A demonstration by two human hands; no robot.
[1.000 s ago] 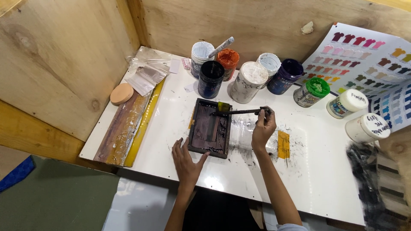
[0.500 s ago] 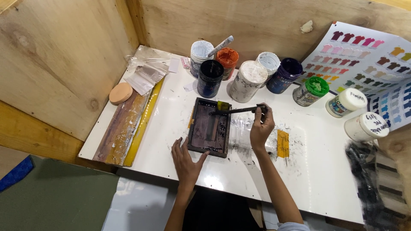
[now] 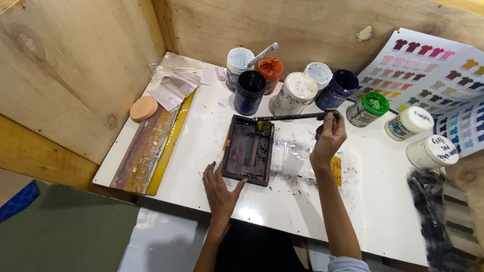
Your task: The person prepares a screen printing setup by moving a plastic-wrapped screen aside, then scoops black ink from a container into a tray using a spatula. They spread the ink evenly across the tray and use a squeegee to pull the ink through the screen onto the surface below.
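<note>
Counting jars: nine on the white worktop (image 3: 383,211) — six bunched at the back wall, three off to the right.
Back jars: white one with a stick (image 3: 262,54) standing in it, orange jar (image 3: 269,70), black jar (image 3: 250,90), pale jar (image 3: 297,90), small white jar (image 3: 318,74), dark blue jar (image 3: 339,88).
Right jars: green-topped jar (image 3: 370,107), two white-lidded jars (image 3: 411,122).
Frames: one small dark tray (image 3: 248,149), rectangular, purple-brown ink smeared inside, yellow dab at its far right corner; sits mid-worktop, in front of the black jar.
Left hand (image 3: 221,187): fingers spread wide, flat on the worktop, tips touching the tray's near edge.
Right hand (image 3: 328,138): fingers pressed together, pinching one end of a thin dark stick tool (image 3: 290,117) — tool lies level, its far end over the tray's far right corner.
Other: one round tan disc (image 3: 143,108), one long stained board (image 3: 146,148) at the left edge, one colour chart (image 3: 428,70) on the right, crumpled clear plastic (image 3: 174,83).
</note>
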